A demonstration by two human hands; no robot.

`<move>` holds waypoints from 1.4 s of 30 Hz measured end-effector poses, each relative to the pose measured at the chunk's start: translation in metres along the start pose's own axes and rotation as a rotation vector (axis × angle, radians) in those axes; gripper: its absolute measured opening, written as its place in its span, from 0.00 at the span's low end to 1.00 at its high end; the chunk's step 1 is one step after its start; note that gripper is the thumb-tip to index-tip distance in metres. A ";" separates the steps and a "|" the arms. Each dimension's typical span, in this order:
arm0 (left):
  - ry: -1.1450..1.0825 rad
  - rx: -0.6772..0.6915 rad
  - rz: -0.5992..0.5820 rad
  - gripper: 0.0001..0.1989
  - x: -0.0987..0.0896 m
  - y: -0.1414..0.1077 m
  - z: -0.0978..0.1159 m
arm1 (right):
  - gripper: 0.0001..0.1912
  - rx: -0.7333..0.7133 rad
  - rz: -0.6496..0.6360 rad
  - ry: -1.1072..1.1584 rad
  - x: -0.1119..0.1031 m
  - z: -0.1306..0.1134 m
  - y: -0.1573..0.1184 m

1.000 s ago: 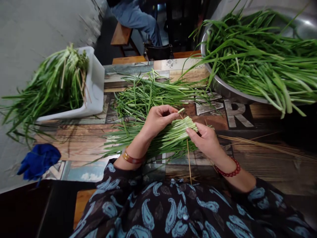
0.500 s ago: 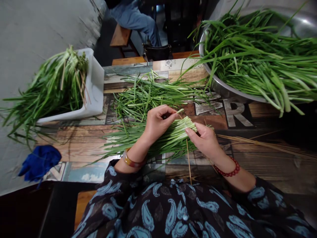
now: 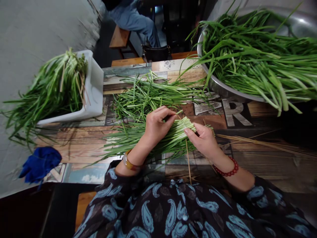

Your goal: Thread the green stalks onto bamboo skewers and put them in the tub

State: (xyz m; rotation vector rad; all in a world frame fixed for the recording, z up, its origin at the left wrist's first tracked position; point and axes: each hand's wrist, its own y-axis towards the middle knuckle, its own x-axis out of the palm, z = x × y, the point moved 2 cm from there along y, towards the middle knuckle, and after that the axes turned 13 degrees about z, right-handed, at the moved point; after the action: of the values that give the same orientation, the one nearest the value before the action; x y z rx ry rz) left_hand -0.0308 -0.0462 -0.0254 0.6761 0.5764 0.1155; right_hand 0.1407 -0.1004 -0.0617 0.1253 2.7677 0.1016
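Observation:
A bunch of green leafy stalks (image 3: pixel 173 135) lies on the patterned table (image 3: pixel 81 135), its pale cut ends to the right. My right hand (image 3: pixel 204 137) is closed around those pale ends. Above the bunch, my left hand (image 3: pixel 159 125) pinches a short pale stalk piece (image 3: pixel 179 112) between thumb and fingertips. A thin straw-like strip (image 3: pixel 188 160) passes under the bunch and hangs toward me. Behind my hands is a loose heap of green stalks (image 3: pixel 153 96).
A white bin (image 3: pixel 96 89) at the left holds tied greens, beside a blue glove (image 3: pixel 41 164). A metal basin (image 3: pixel 223 87) of greens stands at the back right. Thin dry strips (image 3: pixel 257 142) lie right. A person's jeans-clad leg (image 3: pixel 141 21) shows beyond the table.
Both hands hold nearly the same pose and place. My left hand has shifted very slightly, and the whole view has moved a little.

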 end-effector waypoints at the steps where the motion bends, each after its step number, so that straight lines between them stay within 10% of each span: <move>1: 0.002 -0.002 -0.001 0.05 -0.001 0.000 0.000 | 0.14 0.000 -0.003 0.003 0.000 0.000 0.000; 22: 0.141 0.254 -0.116 0.08 0.002 -0.009 -0.002 | 0.15 0.026 0.012 -0.006 0.001 0.002 0.001; 32: -0.155 -0.176 -0.380 0.12 -0.016 0.007 -0.003 | 0.16 0.048 -0.054 0.173 0.001 0.000 0.001; 42: -0.083 -0.274 -0.632 0.16 -0.006 0.008 0.015 | 0.15 -0.104 0.016 0.031 -0.005 -0.009 0.005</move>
State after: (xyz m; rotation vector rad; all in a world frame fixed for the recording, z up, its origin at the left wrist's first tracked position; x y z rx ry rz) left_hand -0.0271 -0.0502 -0.0076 0.2099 0.6561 -0.4160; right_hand 0.1418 -0.0961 -0.0508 0.1203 2.7853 0.2535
